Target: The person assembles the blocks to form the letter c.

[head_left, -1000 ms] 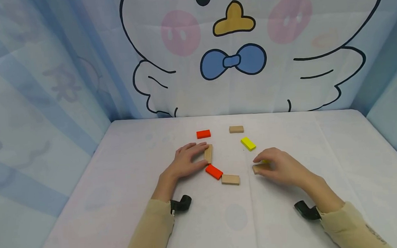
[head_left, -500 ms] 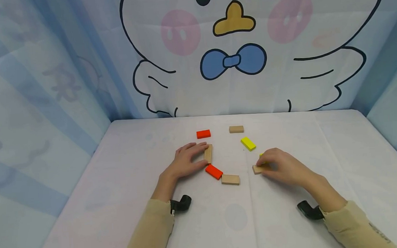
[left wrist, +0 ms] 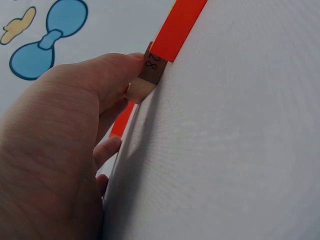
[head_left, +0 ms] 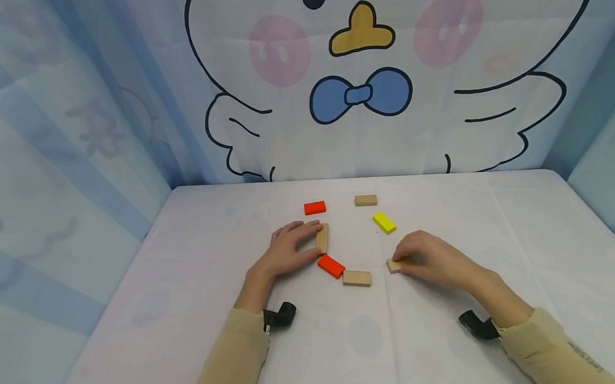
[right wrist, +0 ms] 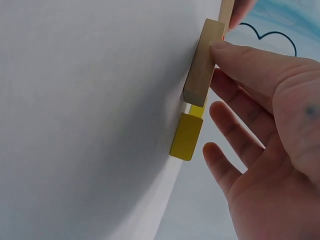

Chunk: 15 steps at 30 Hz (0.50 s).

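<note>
My left hand (head_left: 291, 247) holds a plain wooden block (head_left: 322, 238), thumb at its near end and fingertips at its far end. The left wrist view shows dark digits on that block's end face (left wrist: 153, 65). A red block (head_left: 331, 266) meets its near corner, and another wooden block (head_left: 357, 278) follows in a bent row. To the right, my right hand (head_left: 438, 257) pinches a wooden block (right wrist: 204, 62) between thumb and fingers, low over the cloth. Close beside this one in the right wrist view is a yellow block (right wrist: 186, 136), hidden by the hand in the head view.
Farther back on the white cloth (head_left: 226, 238) lie a red block (head_left: 315, 208), a wooden block (head_left: 365, 200) and a slanted yellow block (head_left: 384, 222). A curtain with a cartoon print (head_left: 365, 141) closes off the table's far edge. Each wrist carries a black camera mount (head_left: 280, 315).
My right hand's fingers first slid right along the wooden block, then hand and block shifted slightly left. The yellow block behind that hand went out of sight. My left hand stayed still.
</note>
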Each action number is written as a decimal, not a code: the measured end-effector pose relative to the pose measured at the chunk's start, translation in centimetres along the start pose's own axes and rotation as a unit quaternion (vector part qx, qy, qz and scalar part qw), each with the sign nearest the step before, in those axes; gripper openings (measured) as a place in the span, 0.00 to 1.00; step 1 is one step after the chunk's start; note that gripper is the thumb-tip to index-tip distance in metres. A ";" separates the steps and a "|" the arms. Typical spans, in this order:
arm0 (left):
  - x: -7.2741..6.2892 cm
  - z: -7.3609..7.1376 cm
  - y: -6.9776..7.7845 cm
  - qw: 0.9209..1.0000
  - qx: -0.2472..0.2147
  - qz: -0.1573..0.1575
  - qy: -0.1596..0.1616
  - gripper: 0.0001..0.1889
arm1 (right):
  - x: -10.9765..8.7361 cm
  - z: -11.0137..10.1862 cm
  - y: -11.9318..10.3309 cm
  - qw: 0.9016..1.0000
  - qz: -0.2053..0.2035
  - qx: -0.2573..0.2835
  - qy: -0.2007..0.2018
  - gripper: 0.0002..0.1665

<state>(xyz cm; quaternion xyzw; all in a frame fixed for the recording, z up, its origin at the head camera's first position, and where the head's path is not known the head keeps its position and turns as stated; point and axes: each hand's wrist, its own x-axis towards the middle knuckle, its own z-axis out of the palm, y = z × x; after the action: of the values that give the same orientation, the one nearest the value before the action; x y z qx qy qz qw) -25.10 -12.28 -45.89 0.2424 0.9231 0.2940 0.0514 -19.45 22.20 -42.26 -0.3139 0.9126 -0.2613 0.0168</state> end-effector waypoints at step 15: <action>0.0 -0.1 0.1 1.000 -0.004 0.002 0.002 0.31 | 0.5 0.8 -1.0 0.998 -0.066 0.008 -0.016 0.12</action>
<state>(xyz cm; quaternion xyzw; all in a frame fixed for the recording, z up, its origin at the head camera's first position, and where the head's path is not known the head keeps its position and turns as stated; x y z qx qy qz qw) -25.03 -12.27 -45.80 0.2436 0.9215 0.2982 0.0500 -19.15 20.86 -42.40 -0.3779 0.8873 -0.2639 0.0167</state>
